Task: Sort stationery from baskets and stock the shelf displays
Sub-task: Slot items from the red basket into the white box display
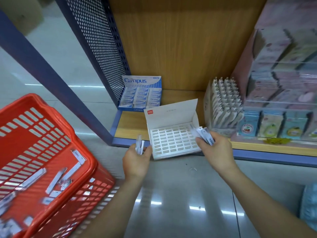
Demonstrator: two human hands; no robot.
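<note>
The Campus eraser box (pixel 142 93) sits at the back of the shelf (pixel 130 127), with a full pen display (pixel 224 107) to the right. Between them, at the shelf's front edge, stands the white slotted box (pixel 171 114), lid raised. My left hand (pixel 137 160) grips a few pens (pixel 139 146). My right hand (pixel 216 152) clutches a pen bundle (pixel 204 133) over the box's right side. The red basket (pixel 56 115) to the left holds loose pens (pixel 55 182).

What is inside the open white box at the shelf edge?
The white box holds a grid insert of slots; every visible slot is empty. The right hand and its pens cover the near right corner.

free: shelf (pixel 180 96) behind display box (pixel 171 140) | blocked: pen rack (pixel 224 103) right, eraser box (pixel 142 94) left
</note>
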